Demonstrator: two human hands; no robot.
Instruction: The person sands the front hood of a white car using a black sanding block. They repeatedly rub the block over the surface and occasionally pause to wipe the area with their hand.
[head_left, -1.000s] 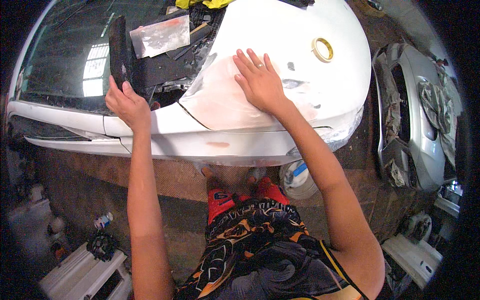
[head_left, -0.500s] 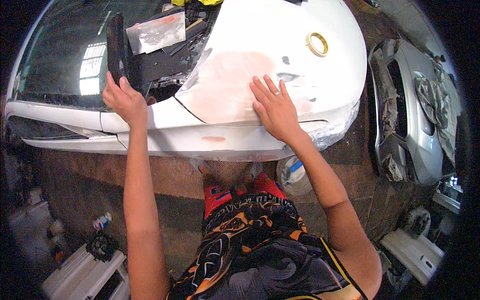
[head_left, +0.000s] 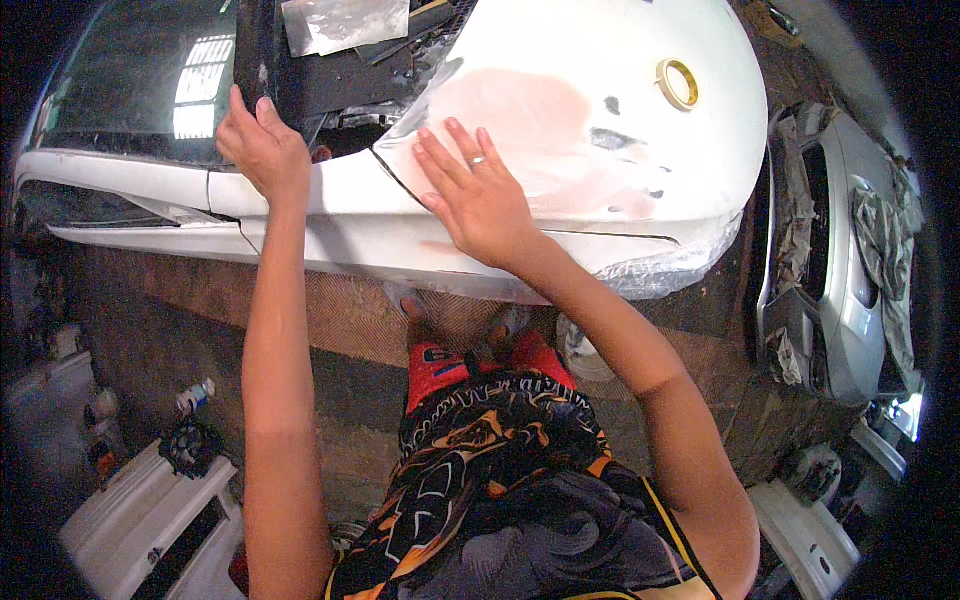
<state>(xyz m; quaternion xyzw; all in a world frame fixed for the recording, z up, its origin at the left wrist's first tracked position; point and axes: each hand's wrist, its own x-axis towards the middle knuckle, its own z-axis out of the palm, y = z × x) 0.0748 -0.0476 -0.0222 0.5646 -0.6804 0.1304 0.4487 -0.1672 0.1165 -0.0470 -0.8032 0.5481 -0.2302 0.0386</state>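
My left hand (head_left: 264,150) is closed around the lower end of a long, flat black bar (head_left: 257,50), held upright by the windshield (head_left: 130,90) of a white car. Its exact kind cannot be told. My right hand (head_left: 475,195), a ring on one finger, lies open with fingers spread over the car's white front fender (head_left: 600,190). The palm side faces the panel, at the left edge of a sanded pinkish patch (head_left: 535,110). Several dark bare spots (head_left: 612,140) show to the right of that patch.
A roll of masking tape (head_left: 664,88) rests on the hood. A scuffed pale sheet (head_left: 345,22) lies over the dark cowl area. Clear plastic film (head_left: 650,275) covers the bumper corner. A silver bumper (head_left: 835,250) stands at right, a tub (head_left: 582,355) near my feet, white panels (head_left: 140,510) at lower left.
My right hand has moved left across the fender, from the right side of the pinkish patch to its left edge. My left hand still grips the black bar. The view has shifted slightly.
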